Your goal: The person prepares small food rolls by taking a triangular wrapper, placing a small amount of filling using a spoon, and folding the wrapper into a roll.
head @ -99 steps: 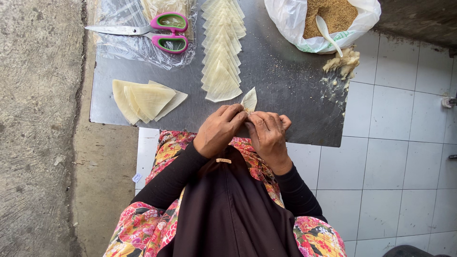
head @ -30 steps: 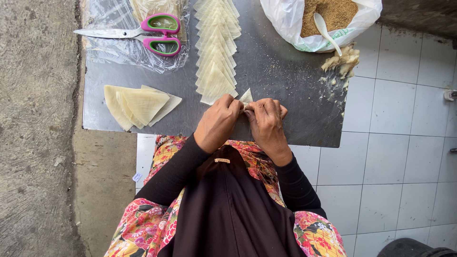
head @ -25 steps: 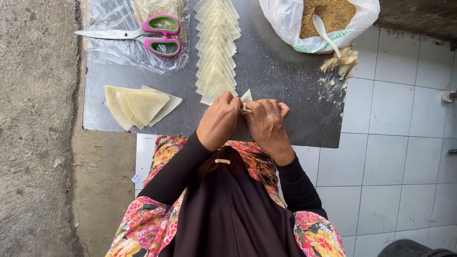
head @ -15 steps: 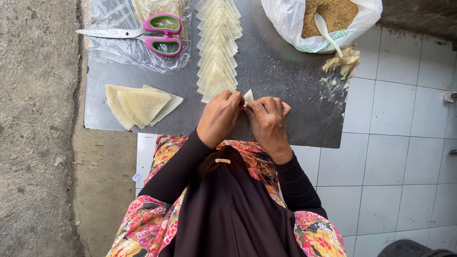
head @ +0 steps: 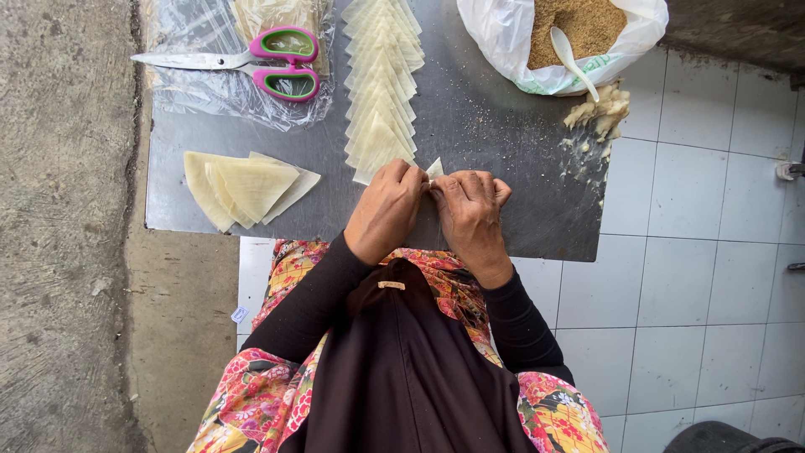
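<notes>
My left hand (head: 386,210) and my right hand (head: 470,210) meet over the near edge of a dark metal board (head: 503,143). Together they pinch a small pale pastry wrapper (head: 434,168); only one corner sticks up between the fingers. Just beyond my left hand runs a long row of overlapping folded pastry triangles (head: 381,84). A small stack of flat wrapper sheets (head: 243,186) lies on the board to the left.
Pink-and-green scissors (head: 251,63) rest on clear plastic at the far left. A white bag of brown crumbly filling (head: 579,21) with a white spoon (head: 572,57) sits far right, a lump of dough scraps (head: 599,107) beside it. White tiles lie right, concrete left.
The wrapper stood taller between my hands earlier; now both hands have closed over it and only its tip shows. The hands stay at the same spot on the board.
</notes>
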